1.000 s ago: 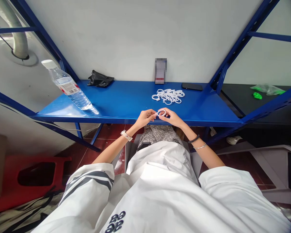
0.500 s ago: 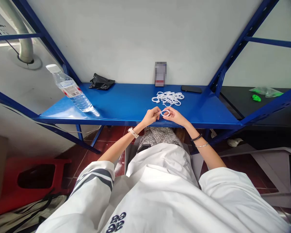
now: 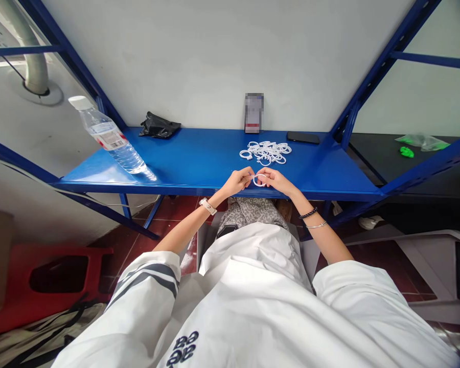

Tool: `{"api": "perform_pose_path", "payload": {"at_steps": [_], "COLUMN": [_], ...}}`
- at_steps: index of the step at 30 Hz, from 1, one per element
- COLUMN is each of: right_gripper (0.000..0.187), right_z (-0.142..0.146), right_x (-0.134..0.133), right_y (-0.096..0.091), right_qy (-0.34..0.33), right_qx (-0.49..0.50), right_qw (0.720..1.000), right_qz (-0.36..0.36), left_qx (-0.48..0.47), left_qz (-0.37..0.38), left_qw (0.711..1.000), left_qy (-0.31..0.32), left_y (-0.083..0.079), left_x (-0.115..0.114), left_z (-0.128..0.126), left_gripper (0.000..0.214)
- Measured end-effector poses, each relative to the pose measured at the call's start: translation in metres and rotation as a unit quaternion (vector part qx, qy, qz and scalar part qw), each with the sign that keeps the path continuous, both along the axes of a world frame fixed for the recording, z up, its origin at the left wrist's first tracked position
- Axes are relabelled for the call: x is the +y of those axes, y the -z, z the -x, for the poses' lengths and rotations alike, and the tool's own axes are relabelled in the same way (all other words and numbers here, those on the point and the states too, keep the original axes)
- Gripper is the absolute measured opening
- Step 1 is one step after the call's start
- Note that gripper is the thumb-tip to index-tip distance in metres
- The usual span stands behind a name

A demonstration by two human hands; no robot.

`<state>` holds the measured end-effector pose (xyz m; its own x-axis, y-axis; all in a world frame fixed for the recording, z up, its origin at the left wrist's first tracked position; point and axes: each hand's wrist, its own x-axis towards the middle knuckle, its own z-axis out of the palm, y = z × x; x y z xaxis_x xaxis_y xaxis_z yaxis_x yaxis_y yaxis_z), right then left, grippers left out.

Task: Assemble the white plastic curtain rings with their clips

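Observation:
My left hand [image 3: 238, 182] and my right hand [image 3: 276, 180] meet over the front edge of the blue shelf [image 3: 199, 158]. Between their fingertips they pinch one white plastic ring [image 3: 259, 180], each hand closed on one side of it. Just behind the hands a pile of several white rings [image 3: 266, 152] lies on the shelf. A watch sits on my left wrist and two bracelets on my right wrist.
A plastic water bottle [image 3: 109, 138] stands at the shelf's left end. A black crumpled bag [image 3: 159, 126], a small upright card [image 3: 253, 113] and a dark phone [image 3: 302, 137] line the back. Blue frame posts rise on both sides. A red stool [image 3: 49, 278] stands on the floor at left.
Both hands moved slightly forward toward the pile while still pinching the ring. The ring has been turned between the fingers.

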<state>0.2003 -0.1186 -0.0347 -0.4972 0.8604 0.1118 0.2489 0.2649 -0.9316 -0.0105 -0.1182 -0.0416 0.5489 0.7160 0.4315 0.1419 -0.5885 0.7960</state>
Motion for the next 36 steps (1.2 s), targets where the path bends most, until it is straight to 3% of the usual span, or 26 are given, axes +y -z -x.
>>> {"api": "perform_pose_path", "payload": {"at_steps": [11, 23, 36], "right_gripper": [0.058, 0.045, 0.045], "right_z": [0.006, 0.001, 0.002], "right_x": [0.001, -0.005, -0.010], "right_y": [0.000, -0.008, -0.014], "right_qy": [0.048, 0.009, 0.010], "right_qx": [0.030, 0.084, 0.060], "right_qw": [0.998, 0.995, 0.997], "right_qz": [0.035, 0.062, 0.043], "left_qx": [-0.024, -0.069, -0.054], "left_qz": [0.029, 0.137, 0.184], "left_qw": [0.999, 0.988, 0.980], "left_qy": [-0.015, 0.012, 0.053], "left_y": [-0.002, -0.008, -0.015], "left_x": [-0.002, -0.001, -0.004], "left_z": [0.000, 0.002, 0.004], "left_gripper": [0.048, 0.050, 0.053]}}
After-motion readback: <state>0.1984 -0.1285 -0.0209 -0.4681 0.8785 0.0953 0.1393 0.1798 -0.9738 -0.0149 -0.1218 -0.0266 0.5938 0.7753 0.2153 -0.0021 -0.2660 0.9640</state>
